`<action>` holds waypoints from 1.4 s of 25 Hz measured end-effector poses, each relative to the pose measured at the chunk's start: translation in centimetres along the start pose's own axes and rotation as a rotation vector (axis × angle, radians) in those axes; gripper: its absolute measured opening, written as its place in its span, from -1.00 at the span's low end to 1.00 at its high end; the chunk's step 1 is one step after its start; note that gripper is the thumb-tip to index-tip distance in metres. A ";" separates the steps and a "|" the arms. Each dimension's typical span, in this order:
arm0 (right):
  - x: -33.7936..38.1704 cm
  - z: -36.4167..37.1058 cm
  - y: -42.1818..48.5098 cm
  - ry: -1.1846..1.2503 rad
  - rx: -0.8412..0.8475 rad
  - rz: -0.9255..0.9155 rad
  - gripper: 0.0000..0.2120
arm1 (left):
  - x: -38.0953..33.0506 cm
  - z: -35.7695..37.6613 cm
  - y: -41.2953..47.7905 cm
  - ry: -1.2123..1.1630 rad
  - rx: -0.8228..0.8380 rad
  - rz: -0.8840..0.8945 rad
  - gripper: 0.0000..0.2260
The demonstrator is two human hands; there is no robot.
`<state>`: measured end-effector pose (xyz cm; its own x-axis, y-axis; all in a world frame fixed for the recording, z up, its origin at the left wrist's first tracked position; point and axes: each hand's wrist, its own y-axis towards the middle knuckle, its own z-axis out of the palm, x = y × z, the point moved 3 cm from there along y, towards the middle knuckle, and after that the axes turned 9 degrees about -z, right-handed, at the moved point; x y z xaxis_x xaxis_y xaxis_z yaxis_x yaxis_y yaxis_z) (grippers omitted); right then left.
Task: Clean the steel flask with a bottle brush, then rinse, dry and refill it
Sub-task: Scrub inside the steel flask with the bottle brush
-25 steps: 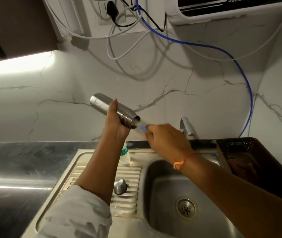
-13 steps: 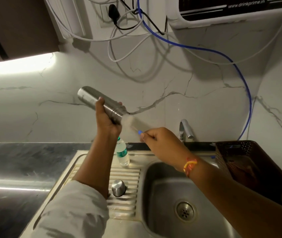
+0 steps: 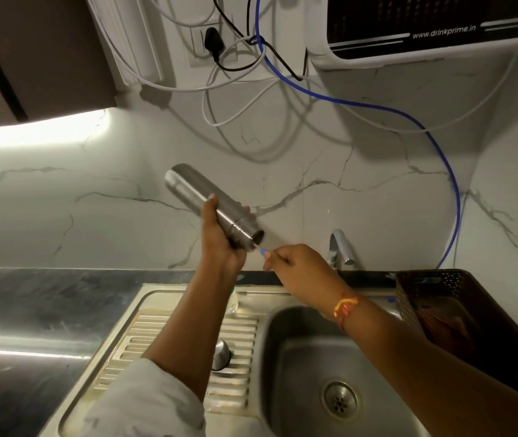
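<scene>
Nearest the camera, a pale sleeve covers the left arm and is cut off by the lower edge. Beneath it lies the ribbed drainboard of the steel sink, where a steel cap stands partly hidden behind the left forearm. Further back, only a sliver of a clear plastic container shows past the same forearm. At the right, a dark perforated basket stands beside the basin; its contents are too dim to make out.

Above the sink, the left hand is wrapped round the steel flask, which is tilted with its open mouth down to the right. The right hand pinches the bottle brush just at that mouth; only a blue bit of handle shows, the bristles being out of sight.

Behind the hands stands the tap, and a blue hose hangs on the marble wall under a water purifier cropped by the top edge.
</scene>
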<state>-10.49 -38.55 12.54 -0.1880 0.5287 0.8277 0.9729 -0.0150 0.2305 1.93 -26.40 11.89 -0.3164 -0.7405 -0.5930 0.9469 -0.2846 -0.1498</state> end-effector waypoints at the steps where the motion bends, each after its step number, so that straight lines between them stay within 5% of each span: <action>1: 0.0 0.2 0.4 -0.006 0.001 0.002 -0.68 | 0.7 0.2 -0.2 0.046 0.006 0.001 -0.52; 12: -1.1 -1.1 -3.0 -0.910 0.070 -0.386 -0.76 | -5.7 -5.2 3.2 -0.150 -0.294 0.105 -0.40; 17: -0.8 -1.6 -3.4 -1.035 0.109 -0.444 -0.73 | -6.2 -6.9 4.1 -0.148 -0.379 0.126 -0.44; 28: -2.9 -3.7 -4.0 -1.092 0.216 -0.354 -0.73 | -6.6 -8.2 4.4 -0.161 -0.567 0.210 -0.30; 35: -5.4 -2.8 -3.7 -0.387 -0.201 0.038 -0.64 | -5.0 -8.3 3.2 -0.205 -0.425 0.161 -0.28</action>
<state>-13.46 -43.70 8.61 -0.0510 0.8032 0.5936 0.9256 -0.1852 0.3301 7.06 -18.56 7.79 -0.1284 -0.8711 -0.4740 0.9110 0.0852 -0.4034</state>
